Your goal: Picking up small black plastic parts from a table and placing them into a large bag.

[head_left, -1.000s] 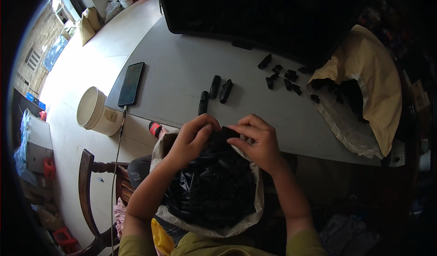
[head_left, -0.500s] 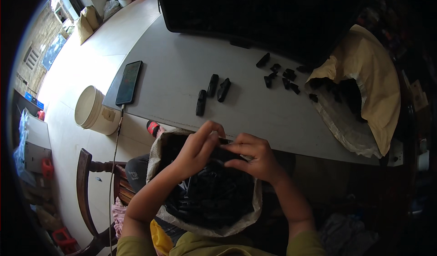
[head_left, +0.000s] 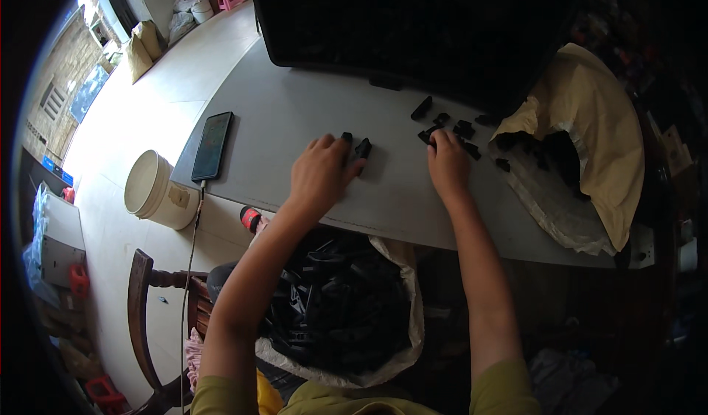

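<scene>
On the grey table, my left hand (head_left: 318,175) bends over the long black plastic pieces, fingers closed around one (head_left: 346,137) whose far end shows above them. A second long black piece (head_left: 363,148) lies beside my thumb; where a third lay, my hand now covers the table. Farther right, my right hand (head_left: 448,166) pinches a small black plastic piece (head_left: 425,136) at the edge of a loose group of similar small pieces (head_left: 464,129). In front of me, a sack (head_left: 414,297) with a pale rim holds many black plastic parts (head_left: 335,304).
A torn brown paper bag (head_left: 612,142) with black pieces inside lies at the table's right. A dark screen (head_left: 413,31) stands at the back. A phone (head_left: 213,146) with a cable rests near the left edge, a white bucket (head_left: 151,190) beside the table, a wooden chair (head_left: 138,319) lower left.
Both hands have left their place together over the sack and reached forward onto the table. My left is now at the long pieces, my right at the small ones.
</scene>
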`<state>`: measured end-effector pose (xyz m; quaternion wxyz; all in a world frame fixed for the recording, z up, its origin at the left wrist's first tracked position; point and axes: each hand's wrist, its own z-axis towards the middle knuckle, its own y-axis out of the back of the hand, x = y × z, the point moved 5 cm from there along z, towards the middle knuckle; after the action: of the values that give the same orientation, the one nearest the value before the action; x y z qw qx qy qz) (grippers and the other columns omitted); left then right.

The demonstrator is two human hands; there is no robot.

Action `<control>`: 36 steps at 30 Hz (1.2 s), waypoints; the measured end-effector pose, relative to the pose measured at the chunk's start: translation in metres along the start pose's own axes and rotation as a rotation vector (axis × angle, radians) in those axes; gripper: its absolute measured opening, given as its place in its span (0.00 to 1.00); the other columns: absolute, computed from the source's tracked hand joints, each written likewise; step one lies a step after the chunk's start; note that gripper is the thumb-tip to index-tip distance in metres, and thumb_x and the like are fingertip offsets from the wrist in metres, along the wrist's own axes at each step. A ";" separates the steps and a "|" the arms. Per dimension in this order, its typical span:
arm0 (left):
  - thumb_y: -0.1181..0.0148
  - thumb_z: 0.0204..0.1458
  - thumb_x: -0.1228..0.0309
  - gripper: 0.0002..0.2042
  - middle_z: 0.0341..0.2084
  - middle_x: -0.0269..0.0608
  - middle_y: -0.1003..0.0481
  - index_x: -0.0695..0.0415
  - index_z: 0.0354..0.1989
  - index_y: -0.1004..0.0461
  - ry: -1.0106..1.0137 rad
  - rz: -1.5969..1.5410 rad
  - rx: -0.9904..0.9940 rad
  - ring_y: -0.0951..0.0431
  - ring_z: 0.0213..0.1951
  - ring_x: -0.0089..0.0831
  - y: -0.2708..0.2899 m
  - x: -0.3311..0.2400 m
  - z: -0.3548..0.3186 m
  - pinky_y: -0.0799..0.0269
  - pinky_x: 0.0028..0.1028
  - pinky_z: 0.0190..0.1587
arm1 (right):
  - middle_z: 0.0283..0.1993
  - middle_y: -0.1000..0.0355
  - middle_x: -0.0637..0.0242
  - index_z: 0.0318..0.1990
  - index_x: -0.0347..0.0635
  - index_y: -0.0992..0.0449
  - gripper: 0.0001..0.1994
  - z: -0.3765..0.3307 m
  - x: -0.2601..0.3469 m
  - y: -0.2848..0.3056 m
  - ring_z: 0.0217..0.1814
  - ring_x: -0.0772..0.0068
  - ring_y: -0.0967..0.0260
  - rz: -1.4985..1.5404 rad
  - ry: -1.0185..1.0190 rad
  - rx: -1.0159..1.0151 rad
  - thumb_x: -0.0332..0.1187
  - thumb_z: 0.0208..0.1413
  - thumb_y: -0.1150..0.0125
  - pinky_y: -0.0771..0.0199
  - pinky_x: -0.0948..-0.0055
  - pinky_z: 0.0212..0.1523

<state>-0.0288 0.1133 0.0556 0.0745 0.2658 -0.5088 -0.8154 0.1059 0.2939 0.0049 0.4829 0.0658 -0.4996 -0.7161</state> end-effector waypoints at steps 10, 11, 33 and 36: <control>0.44 0.49 0.71 0.10 0.35 0.42 0.26 0.62 0.38 0.29 0.050 -0.383 0.195 0.26 0.37 0.39 -0.041 -0.005 -0.001 0.30 0.32 0.40 | 0.30 0.35 0.73 0.47 0.40 0.32 0.12 -0.036 -0.025 0.014 0.26 0.86 0.40 1.056 -0.542 0.086 0.23 0.56 0.54 0.39 0.82 0.27; 0.48 0.51 0.71 0.10 0.35 0.42 0.27 0.61 0.40 0.31 0.238 -0.825 0.265 0.27 0.35 0.35 -0.043 0.000 -0.007 0.30 0.31 0.39 | 0.30 0.35 0.73 0.47 0.40 0.31 0.11 -0.037 -0.024 0.013 0.26 0.85 0.40 1.049 -0.535 0.094 0.23 0.57 0.54 0.39 0.81 0.26; 0.63 0.63 0.59 0.17 0.17 0.26 0.43 0.59 0.47 0.33 0.571 -1.497 0.569 0.50 0.15 0.14 -0.028 -0.006 -0.066 0.56 0.17 0.17 | 0.40 0.33 0.63 0.39 0.40 0.30 0.06 -0.044 0.032 0.008 0.38 0.60 0.30 -0.002 0.151 0.127 0.29 0.55 0.46 0.28 0.64 0.37; 0.63 0.63 0.59 0.17 0.16 0.25 0.43 0.58 0.47 0.33 0.548 -1.458 0.581 0.50 0.15 0.14 -0.029 -0.004 -0.071 0.56 0.17 0.16 | 0.40 0.34 0.62 0.41 0.41 0.30 0.07 -0.048 0.032 0.008 0.39 0.59 0.30 0.098 0.154 0.105 0.29 0.55 0.46 0.28 0.64 0.37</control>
<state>0.0155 0.0724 0.0072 -0.4228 0.7266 -0.3631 -0.4018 0.1220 0.2376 -0.0001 0.5502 0.1212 -0.5005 -0.6574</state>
